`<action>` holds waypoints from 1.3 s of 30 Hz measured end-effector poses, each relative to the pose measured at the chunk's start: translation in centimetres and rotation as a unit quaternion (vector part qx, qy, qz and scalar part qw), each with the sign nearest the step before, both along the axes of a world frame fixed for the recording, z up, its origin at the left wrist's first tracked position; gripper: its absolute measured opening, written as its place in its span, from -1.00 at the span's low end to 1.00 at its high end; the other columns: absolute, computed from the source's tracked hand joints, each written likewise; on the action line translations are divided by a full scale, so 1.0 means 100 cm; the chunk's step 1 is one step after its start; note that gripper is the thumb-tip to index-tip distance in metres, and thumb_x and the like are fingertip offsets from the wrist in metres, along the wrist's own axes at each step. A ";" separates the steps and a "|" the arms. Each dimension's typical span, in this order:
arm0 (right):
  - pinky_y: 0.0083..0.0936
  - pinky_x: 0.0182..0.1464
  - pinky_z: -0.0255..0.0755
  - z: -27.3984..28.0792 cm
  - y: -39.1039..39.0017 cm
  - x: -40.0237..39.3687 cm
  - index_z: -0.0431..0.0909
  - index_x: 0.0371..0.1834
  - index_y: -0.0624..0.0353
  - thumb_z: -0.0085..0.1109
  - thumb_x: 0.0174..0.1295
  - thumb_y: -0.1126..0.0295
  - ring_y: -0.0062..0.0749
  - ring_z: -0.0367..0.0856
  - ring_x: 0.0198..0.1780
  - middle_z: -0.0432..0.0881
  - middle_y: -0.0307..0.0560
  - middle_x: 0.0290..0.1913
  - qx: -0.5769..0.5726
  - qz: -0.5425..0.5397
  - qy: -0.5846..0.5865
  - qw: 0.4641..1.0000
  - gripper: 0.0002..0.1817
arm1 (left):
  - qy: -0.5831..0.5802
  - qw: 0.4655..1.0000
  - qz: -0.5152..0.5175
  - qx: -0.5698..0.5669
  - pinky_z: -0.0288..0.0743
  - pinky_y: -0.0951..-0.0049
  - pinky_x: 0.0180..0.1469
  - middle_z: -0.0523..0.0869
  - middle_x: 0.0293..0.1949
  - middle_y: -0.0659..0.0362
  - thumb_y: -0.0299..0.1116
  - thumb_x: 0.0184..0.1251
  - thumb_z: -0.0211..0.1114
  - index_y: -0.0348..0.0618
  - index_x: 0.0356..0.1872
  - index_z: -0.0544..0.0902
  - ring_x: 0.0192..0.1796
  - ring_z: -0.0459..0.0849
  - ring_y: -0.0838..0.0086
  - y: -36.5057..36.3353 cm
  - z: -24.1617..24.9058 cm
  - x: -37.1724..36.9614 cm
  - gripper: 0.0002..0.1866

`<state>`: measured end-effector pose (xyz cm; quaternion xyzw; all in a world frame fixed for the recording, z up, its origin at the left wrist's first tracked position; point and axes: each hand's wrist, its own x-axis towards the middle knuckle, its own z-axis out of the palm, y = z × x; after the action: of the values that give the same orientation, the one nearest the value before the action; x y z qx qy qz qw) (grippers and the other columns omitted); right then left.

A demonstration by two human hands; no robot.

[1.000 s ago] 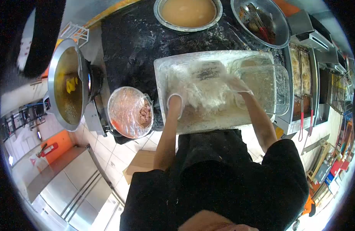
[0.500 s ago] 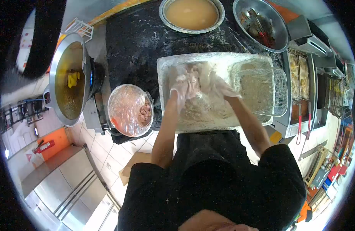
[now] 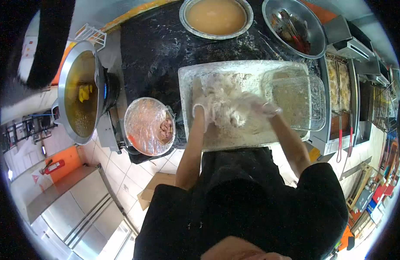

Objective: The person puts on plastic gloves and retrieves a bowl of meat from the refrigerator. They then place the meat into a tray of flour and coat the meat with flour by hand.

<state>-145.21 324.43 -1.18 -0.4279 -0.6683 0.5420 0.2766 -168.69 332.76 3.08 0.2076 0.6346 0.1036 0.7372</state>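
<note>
In the centre of the frame, both gloved hands, left hand and right hand, are closed around floured pieces in the tray, coating partly done, wire basket apparently unfilled.

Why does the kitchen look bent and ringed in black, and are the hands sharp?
Head view: a fisheye lens curves the edges inside a black surround; the floury tray sits sharp, but the left hand and right hand smear slightly in pale flour.
</note>
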 end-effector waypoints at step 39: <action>-0.15 0.44 0.08 0.037 -0.037 -0.022 0.25 0.41 0.00 -0.10 0.37 -0.08 -0.13 0.23 0.41 0.18 0.02 0.45 -0.257 -0.089 0.032 0.962 -0.37 | -0.011 0.984 -0.176 -0.011 0.18 0.15 0.39 0.27 0.42 0.08 -0.06 0.53 -0.21 -0.05 0.43 0.17 0.36 0.33 0.13 -0.054 -0.090 -0.014 -0.46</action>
<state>-147.37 320.71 2.56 -0.5249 -0.4569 0.6818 0.2255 -170.13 327.36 -5.87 0.3069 0.5812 -0.0324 0.7530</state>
